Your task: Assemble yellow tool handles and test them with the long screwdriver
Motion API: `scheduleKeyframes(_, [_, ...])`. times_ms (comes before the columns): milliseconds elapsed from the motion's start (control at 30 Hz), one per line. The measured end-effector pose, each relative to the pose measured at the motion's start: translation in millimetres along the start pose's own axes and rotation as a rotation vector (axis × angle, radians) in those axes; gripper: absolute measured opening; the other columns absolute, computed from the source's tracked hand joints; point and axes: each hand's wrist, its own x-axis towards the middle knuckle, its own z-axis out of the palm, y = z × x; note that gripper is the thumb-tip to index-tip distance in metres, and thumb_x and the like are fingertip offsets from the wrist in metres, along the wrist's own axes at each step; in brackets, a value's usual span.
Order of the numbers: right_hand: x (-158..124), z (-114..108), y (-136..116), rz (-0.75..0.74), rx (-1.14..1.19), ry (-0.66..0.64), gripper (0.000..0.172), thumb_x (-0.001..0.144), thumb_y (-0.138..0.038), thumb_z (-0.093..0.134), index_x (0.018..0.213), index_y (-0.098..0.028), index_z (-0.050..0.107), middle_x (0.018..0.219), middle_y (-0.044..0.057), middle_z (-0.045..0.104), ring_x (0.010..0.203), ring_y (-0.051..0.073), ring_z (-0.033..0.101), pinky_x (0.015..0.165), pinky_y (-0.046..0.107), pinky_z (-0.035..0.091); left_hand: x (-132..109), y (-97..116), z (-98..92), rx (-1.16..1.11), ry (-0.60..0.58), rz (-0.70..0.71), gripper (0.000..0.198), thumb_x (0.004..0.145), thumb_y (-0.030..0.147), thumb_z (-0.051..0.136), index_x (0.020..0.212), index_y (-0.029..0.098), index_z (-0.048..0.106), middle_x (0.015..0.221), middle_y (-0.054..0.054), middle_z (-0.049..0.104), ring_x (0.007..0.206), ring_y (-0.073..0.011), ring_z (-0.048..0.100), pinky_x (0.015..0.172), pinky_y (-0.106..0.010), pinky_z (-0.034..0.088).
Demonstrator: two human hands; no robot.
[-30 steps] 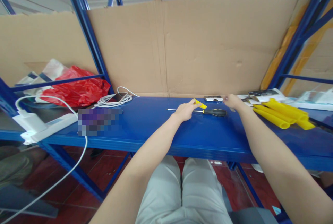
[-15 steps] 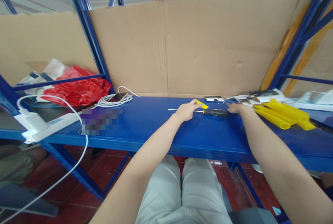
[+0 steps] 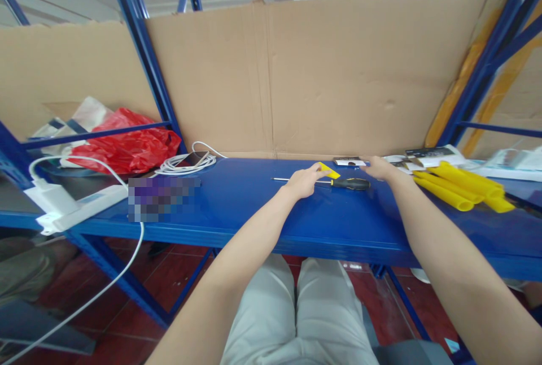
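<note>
My left hand [image 3: 301, 183] rests over the blue tabletop, its fingers closed on a small flat yellow piece [image 3: 330, 171]. Just beneath that piece lies a screwdriver [image 3: 351, 184] with a black handle, its metal shaft pointing left and partly covered by my left hand. My right hand [image 3: 380, 169] is behind the handle's right end, at the right end of a small flat box [image 3: 346, 161]. Its fingers are drawn together and pointing left; whatever is between them is too small to make out.
Yellow rolled tubes [image 3: 461, 184] lie to the right, before some black-and-white packaging [image 3: 436, 155]. To the left are a coiled white cable [image 3: 182, 164], a pixelated item [image 3: 161, 198], a power strip [image 3: 93, 207] and a red plastic bag [image 3: 131, 142]. Cardboard [image 3: 330, 71] walls the back.
My right hand has moved back and slightly left, from the screwdriver handle's end to the small flat box. My left hand and the yellow piece stay almost still.
</note>
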Motion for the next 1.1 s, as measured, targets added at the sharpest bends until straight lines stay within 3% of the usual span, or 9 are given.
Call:
scheduleKeyframes(133, [-3.3,1.7,-40.4,-0.278,0.152,0.048,0.063,0.082,-0.015,0.059,0.145,-0.020,0.055,0.148,0.008,0.054,0.140,0.025,0.046,0.119,0.042,0.033,0.1,-0.7,1.6,0.011,0.015,0.014,0.070,0.088,0.001,0.046,0.148,0.037,0.048,0.146,-0.006,0.047,0.118,-0.0242,0.064,0.097,-0.035,0.053])
scheduleKeyframes(267, [-2.1,10.0,-63.8,-0.485,0.261,-0.006,0.066,0.078,-0.011,0.063,0.142,-0.025,0.059,0.148,0.005,0.053,0.141,0.024,0.044,0.120,0.044,0.032,1.1,-2.3,3.4,0.023,0.019,0.026,0.072,0.087,0.001,0.046,0.150,0.038,0.045,0.148,-0.006,0.046,0.121,-0.0243,0.063,0.098,-0.034,0.053])
scheduleKeyframes(500, [-0.9,8.5,-70.2,-0.477,0.278,-0.112,0.047,0.076,-0.006,0.061,0.115,-0.027,0.077,0.135,0.003,0.064,0.137,0.025,0.050,0.117,0.041,0.036,1.3,-0.9,2.2,-0.024,0.034,0.038,0.074,0.085,-0.001,0.043,0.152,0.030,0.041,0.156,-0.003,0.045,0.134,-0.0200,0.053,0.108,-0.031,0.045])
scheduleKeyframes(600, [-2.5,5.8,-73.3,-0.482,0.268,-0.144,0.052,0.070,0.000,0.057,0.107,-0.028,0.079,0.126,0.001,0.070,0.134,0.024,0.053,0.115,0.039,0.038,1.4,-0.3,2.7,-0.054,0.034,0.042,0.077,0.084,-0.003,0.043,0.154,0.029,0.037,0.157,-0.002,0.043,0.140,-0.0175,0.047,0.112,-0.030,0.041])
scheduleKeyframes(833, [-7.0,2.1,-82.0,-0.472,0.276,-0.144,0.060,0.063,0.003,0.051,0.106,-0.027,0.080,0.114,-0.001,0.075,0.124,0.024,0.062,0.115,0.038,0.039,0.4,2.1,1.0,-0.056,0.012,-0.041,0.062,0.089,0.004,0.043,0.149,0.019,0.038,0.154,-0.011,0.046,0.131,-0.0226,0.056,0.106,-0.034,0.046])
scheduleKeyframes(1100, [-9.3,1.4,-83.6,-0.475,0.208,-0.144,0.066,0.067,0.006,0.045,0.115,-0.026,0.077,0.113,-0.001,0.075,0.121,0.022,0.064,0.109,0.033,0.045,-2.0,2.2,-2.1,-0.066,0.008,-0.022,0.054,0.088,0.004,0.043,0.139,0.021,0.043,0.147,-0.011,0.049,0.117,-0.0249,0.064,0.097,-0.036,0.051])
